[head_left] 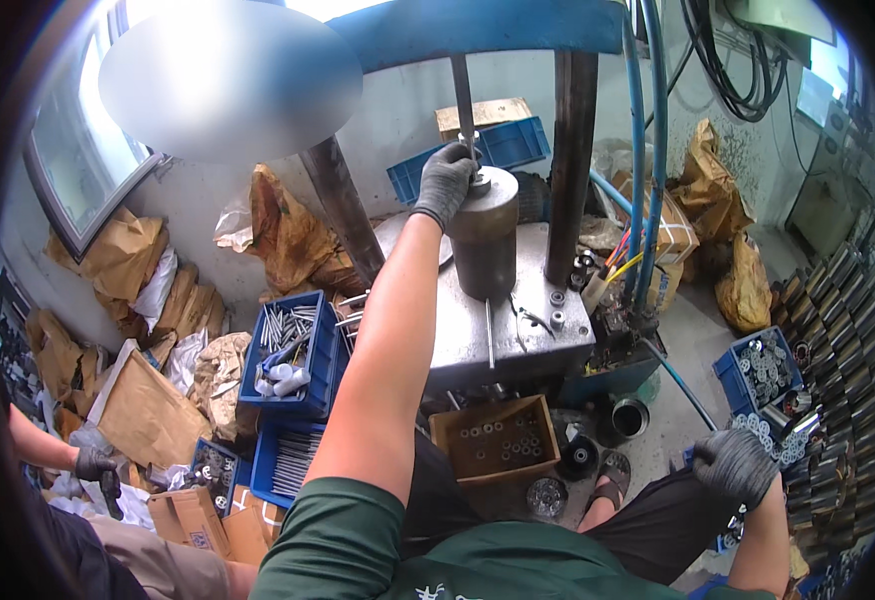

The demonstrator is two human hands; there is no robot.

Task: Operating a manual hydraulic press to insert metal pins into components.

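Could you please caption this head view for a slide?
Gloved left hand on a steel cylinder under a press; right hand reaches beside.

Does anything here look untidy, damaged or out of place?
Yes. Crumpled brown paper bags lie heaped along the wall, and flattened cardboard lies on the floor. Small metal rings lie loose beside their blue crate, near the right hand.

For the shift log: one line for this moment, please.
left hand: atop steel cylinder on press table | right hand: low, beside blue crate of metal rings

A metal cylinder stands on the press table, a crate of rods left, a cardboard box below in front
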